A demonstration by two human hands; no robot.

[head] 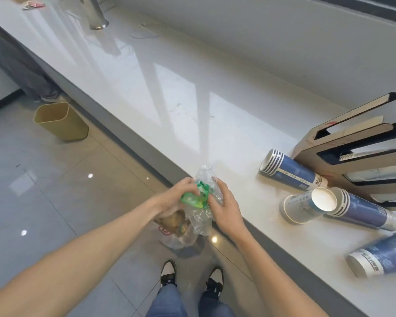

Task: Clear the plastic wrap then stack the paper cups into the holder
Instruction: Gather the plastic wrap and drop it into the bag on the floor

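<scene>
While both hands, left hand (181, 197) and right hand (224, 207), scrunch the plastic wrap (204, 202), loose cups (290, 171) may roll off the bench (192, 99).

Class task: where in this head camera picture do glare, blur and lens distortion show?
Head view: window glare washes the glossy white counter; light spots dot the grey tiled floor; the blue paper cup stack at the lower right is smeared; the counter edge bows, wide-angle distortion.
</scene>
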